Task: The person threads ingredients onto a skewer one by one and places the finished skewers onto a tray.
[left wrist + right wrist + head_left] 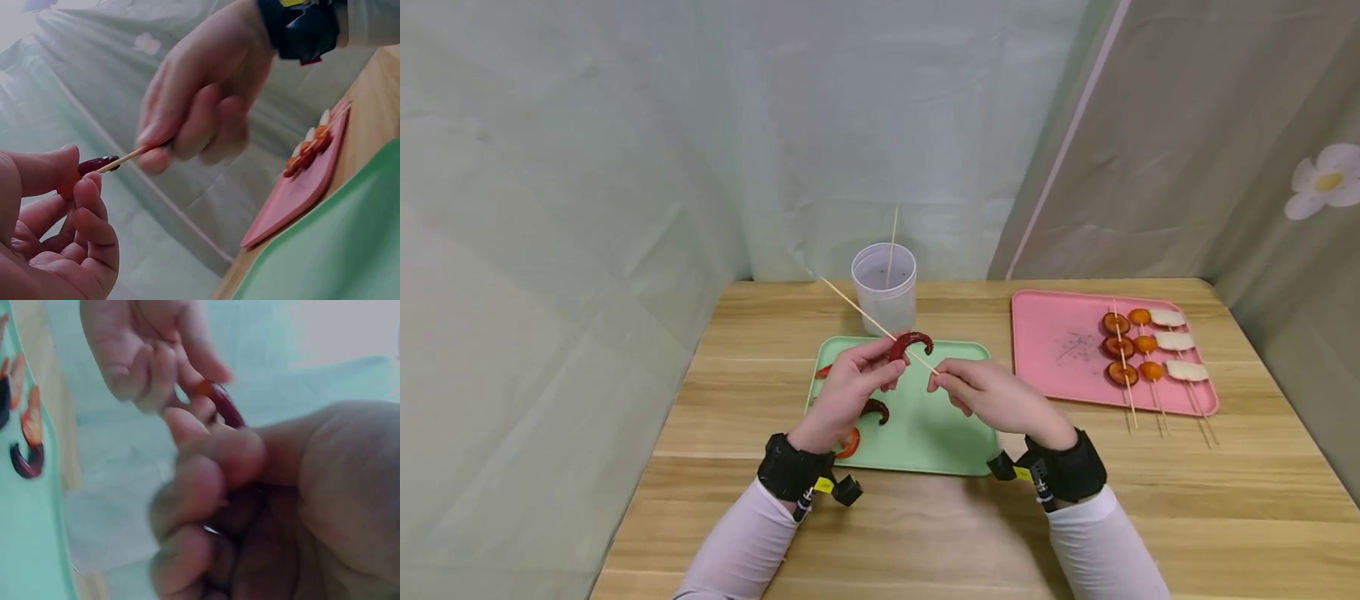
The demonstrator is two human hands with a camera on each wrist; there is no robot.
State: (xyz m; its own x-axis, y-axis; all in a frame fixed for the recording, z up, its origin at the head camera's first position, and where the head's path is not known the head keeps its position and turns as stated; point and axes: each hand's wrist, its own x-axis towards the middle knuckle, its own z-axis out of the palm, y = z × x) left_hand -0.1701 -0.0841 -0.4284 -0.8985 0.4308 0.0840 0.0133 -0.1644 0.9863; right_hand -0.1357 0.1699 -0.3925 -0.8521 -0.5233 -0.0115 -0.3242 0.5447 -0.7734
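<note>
In the head view my left hand pinches a curled, dark-red octopus tentacle between thumb and fingers. My right hand grips one end of a thin wooden skewer, whose long part slants past the tentacle to the far left. Whether the skewer pierces the tentacle or runs behind it, I cannot tell. Both hands are above a green tray. On its left side lie another dark tentacle and a red-orange slice, partly hidden by my left hand. The right wrist view shows a tentacle on the tray.
Behind the green tray stands a translucent cup with a skewer leaning in it. To the right, a pink tray holds several loaded skewers, their ends jutting over its front edge. Curtains hang behind the wooden table.
</note>
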